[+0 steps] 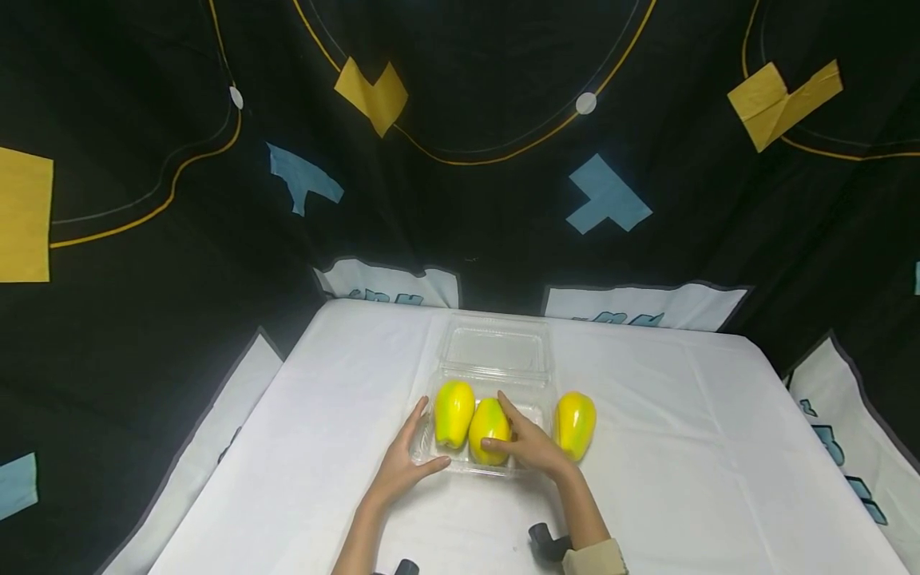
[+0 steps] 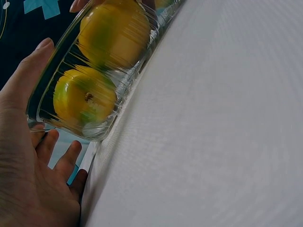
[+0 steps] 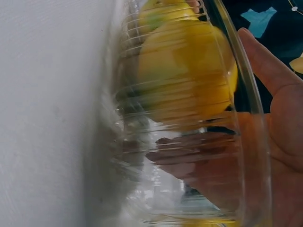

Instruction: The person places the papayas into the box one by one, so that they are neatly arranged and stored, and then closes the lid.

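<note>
A clear plastic clamshell box [image 1: 496,471] lies on the white table, lid [image 1: 496,351] folded back. In it sit two yellow-green, papaya-like fruits: a left fruit [image 1: 454,411] and a middle fruit [image 1: 490,423]. My right hand [image 1: 535,443] reaches into the box and holds the middle fruit, thumb on its near side and forefinger at its far end. Through the box wall, the right wrist view shows other fingers [image 3: 189,156] beside it. My left hand [image 1: 402,463] is at the box's left front corner, thumb and fingers spread, holding no fruit.
A third yellow-green fruit [image 1: 575,423] lies on the white table [image 1: 690,447] just right of the box, close to my right forearm. Dark curtains [image 1: 460,200] with taped shapes hang behind the table. Dark wrist cameras show at both wrists.
</note>
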`<state>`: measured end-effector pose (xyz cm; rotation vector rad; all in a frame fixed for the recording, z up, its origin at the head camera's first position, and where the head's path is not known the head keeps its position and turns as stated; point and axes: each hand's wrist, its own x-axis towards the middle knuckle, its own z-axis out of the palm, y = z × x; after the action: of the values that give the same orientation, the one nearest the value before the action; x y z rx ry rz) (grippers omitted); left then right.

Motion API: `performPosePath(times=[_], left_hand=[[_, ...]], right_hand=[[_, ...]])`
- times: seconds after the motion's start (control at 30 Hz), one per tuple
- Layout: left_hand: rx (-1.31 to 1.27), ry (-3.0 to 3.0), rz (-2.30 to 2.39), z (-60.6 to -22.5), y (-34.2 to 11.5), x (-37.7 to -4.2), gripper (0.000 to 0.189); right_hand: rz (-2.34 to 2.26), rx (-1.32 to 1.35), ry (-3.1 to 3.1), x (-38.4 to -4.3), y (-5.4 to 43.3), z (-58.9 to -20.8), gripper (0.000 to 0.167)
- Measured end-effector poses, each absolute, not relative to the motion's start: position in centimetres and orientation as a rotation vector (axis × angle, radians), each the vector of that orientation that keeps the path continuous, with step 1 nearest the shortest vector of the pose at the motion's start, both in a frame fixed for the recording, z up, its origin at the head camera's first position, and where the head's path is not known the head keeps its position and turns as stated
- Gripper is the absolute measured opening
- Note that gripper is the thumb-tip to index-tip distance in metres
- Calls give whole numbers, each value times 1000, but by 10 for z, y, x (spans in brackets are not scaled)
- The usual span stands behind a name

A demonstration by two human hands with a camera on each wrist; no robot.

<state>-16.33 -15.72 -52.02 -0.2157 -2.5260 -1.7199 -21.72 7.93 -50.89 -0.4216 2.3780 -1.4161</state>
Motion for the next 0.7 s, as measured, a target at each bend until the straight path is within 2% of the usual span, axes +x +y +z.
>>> performPosePath(times=[0.17, 0.33, 0.6, 0.7], left_hand=[[-217, -2531, -1713, -521, -157, -163, 95], [-237, -2524, -1705, -521, -157, -164, 94], [-262, -2521, -1704, -520, -158, -164, 95], [-265, -2524, -1702, -520, -158, -165, 95]], right_hand=[[-1352, -402, 2466, -213, 85, -500, 89], [-1394, -424, 2536, -210, 100, -481, 75], [-1722, -442, 2494, -207, 132, -448, 58], [-1879, -439, 2473, -209, 145, -451, 53]])
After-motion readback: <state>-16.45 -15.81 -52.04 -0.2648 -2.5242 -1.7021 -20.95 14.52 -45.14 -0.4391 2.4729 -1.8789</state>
